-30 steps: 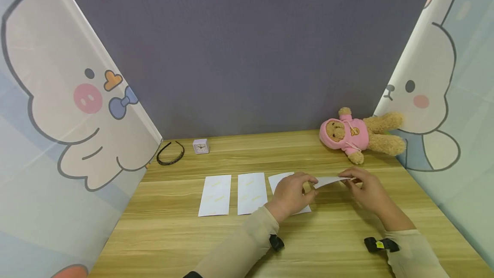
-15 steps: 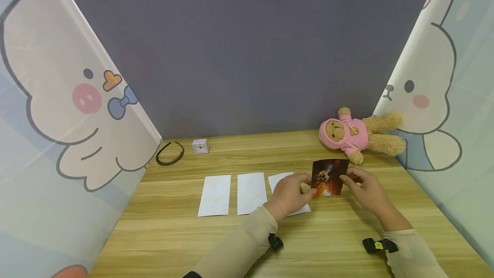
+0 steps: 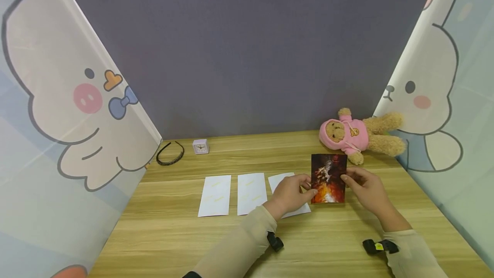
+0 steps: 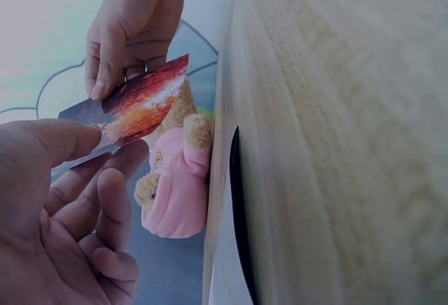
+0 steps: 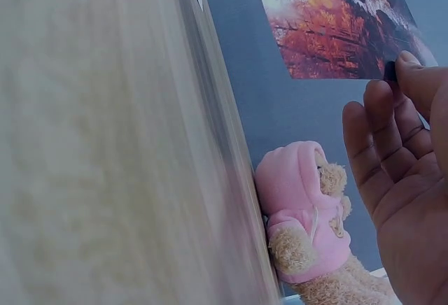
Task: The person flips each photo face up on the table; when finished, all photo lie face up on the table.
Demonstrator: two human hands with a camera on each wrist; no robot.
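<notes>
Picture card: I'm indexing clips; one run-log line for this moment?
left hand: pinches card; right hand: pinches card; card: above table; white sheets: three, on table

Mid-frame, passage is open along the desk (image 3: pixel 262 153) between the clock (image 3: pixel 201 146) and the plush bear (image 3: pixel 356 135), an obstacle beyond the dark print (image 3: pixel 328 179) at right.

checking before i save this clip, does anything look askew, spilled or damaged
The rightmost white sheet, partly hidden by the left hand, looks askew: it slants out of line with the middle sheet and left sheet. The teddy bear lies down rather than sitting, perhaps intentionally. No spill or damage shows.
</notes>
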